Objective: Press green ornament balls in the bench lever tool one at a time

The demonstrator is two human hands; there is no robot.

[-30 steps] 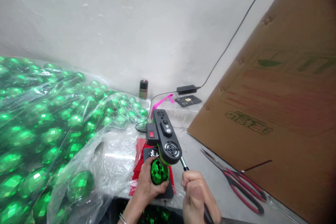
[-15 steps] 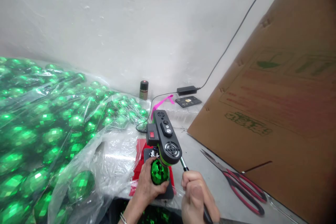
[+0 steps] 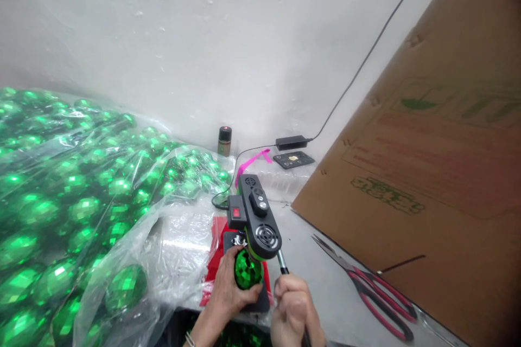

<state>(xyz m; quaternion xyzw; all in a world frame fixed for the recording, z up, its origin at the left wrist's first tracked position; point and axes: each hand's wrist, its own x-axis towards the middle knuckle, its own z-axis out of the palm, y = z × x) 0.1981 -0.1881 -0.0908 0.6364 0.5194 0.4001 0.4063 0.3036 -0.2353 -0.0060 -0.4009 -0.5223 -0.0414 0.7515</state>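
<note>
The left hand (image 3: 228, 286), grip curled around the green ball (image 3: 248, 271), sits by the near end of the black machine (image 3: 260, 219), left of the near-slanting lever (image 3: 282, 263) clasped in the right hand (image 3: 295, 306).

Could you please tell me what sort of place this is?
Probably a small workshop or packing corner: there are many green balls under clear plastic, a black machine with a lever, and a large cardboard box.
</note>
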